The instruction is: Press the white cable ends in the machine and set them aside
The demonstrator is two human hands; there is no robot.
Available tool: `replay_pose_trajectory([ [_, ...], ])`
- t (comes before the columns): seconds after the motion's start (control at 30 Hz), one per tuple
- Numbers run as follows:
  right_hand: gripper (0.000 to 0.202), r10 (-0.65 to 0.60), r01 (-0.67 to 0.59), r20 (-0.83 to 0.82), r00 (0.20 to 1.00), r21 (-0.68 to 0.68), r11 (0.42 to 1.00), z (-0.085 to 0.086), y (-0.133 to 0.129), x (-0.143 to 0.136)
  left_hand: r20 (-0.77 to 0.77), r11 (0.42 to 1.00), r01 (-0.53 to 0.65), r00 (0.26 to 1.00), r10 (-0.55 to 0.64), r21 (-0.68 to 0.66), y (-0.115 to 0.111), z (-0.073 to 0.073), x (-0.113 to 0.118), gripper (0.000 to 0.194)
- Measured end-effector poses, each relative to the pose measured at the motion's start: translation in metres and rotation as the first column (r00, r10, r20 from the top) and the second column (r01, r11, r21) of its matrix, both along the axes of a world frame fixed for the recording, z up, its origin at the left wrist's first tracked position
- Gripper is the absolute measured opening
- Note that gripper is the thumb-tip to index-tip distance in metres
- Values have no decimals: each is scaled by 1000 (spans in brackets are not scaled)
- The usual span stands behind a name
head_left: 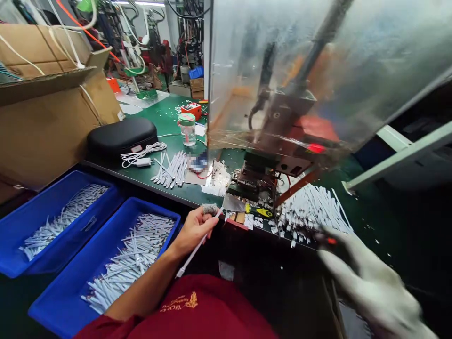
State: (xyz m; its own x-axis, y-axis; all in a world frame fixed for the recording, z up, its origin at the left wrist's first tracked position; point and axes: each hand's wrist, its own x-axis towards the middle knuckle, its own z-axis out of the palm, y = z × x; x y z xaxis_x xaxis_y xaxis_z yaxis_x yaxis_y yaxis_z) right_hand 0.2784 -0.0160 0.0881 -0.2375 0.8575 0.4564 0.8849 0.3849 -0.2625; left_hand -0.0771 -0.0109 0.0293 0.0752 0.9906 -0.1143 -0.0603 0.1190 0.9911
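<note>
My left hand (197, 226) is closed in a pinch on a short white cable (193, 256). The cable slants from a pale connector near my shirt up towards the bench edge, and a grey wrap covers one of my fingers. On the right, my gloved right hand (374, 278) is smeared by motion. Dark blur with a red spot lies at its fingers, so their grip is unclear. Just beyond it lies a heap of white cables (310, 207). Ahead stands a bench machine (268, 165) behind a clear plastic shield (233, 61). A scraper (259, 210) with a yellow-black handle lies before it.
Two blue bins (45, 308) (9, 270) full of short white cables stand at my left. Behind them are a cardboard box (52, 113) and a black case (122, 134). A green-lidded jar (187, 129), a cable bundle (171, 168) and white scraps occupy the green bench.
</note>
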Motion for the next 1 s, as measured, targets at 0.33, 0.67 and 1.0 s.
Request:
replay_pose_trajectory([
  [0.33, 47, 273, -279, 305, 912, -23, 960, -1, 11, -108, -114, 995, 71, 991, -63, 66, -18, 12, 32, 36],
  [0.67, 48, 274, -258, 306, 912, -93, 962, -10, 9, -111, -149, 991, 82, 987, -66, 103, -21, 0, 31, 35],
  [1.0, 46, 291, -271, 236, 927, -115, 956, -10, 6, -111, -204, 989, 86, 977, -61, 118, -22, 0, 29, 35],
])
